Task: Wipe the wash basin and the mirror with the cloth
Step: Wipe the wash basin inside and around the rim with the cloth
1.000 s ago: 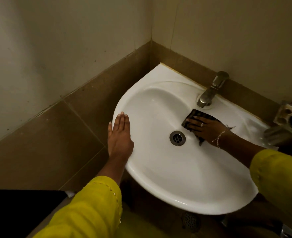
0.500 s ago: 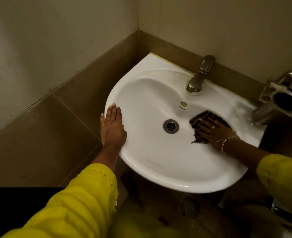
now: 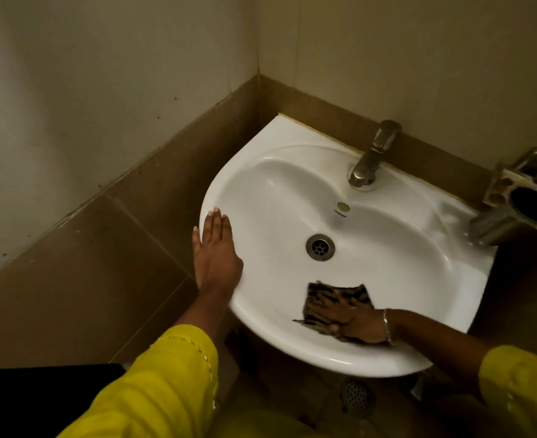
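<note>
The dark striped cloth (image 3: 338, 303), pressed flat under the spread right hand (image 3: 357, 324), has been swept from beside the round metal drain (image 3: 320, 247) to the white ceramic basin's (image 3: 387, 270) near wall, so basin wiping continues, the left hand (image 3: 216, 252) flat on the rim

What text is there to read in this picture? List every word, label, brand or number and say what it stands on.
Small dark printed mark on the inner back wall of the white ceramic wash basin, just below the round brass-coloured overflow cap: too small and blurred to read.
No other text shows, neither on the metal tap nor on the metal holder at the right.
</note>
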Tool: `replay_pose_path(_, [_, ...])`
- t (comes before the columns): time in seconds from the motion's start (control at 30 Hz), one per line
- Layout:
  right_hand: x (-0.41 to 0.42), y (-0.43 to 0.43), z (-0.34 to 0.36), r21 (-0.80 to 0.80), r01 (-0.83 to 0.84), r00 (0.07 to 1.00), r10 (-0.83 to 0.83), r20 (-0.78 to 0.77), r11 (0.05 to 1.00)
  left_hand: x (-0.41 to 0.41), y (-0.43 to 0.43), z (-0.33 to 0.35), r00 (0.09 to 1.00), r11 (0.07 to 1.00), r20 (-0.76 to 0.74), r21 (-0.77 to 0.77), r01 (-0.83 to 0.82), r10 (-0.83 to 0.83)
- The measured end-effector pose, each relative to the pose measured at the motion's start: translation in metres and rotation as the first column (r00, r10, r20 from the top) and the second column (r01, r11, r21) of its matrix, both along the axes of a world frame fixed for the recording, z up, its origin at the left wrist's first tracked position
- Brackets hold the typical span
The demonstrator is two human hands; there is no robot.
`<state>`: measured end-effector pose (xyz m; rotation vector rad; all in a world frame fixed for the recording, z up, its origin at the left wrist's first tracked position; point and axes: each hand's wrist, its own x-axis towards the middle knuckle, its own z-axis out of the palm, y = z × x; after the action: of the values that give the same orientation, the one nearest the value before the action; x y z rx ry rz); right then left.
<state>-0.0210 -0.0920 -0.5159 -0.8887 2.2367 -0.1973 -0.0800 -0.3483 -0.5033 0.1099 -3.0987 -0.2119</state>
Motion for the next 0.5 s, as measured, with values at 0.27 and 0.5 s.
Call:
replay_pose_path(0.27, [-0.039, -0.103, -0.043, -0.451, 0.234, 0.965, -0.147, 0.219, 0.862, 0.0, 0.002, -0.004, 0.991, 0.995, -0.134, 0.104, -0.006, 0.02])
replay_pose_path(0.5, [-0.114, -0.145, -0.048, -0.415, 0.262, 0.93, -0.342, -0.131, 0.871, -0.002, -0.001, -0.007, 0.987, 0.998, -0.16, 0.063, -0.001, 0.012])
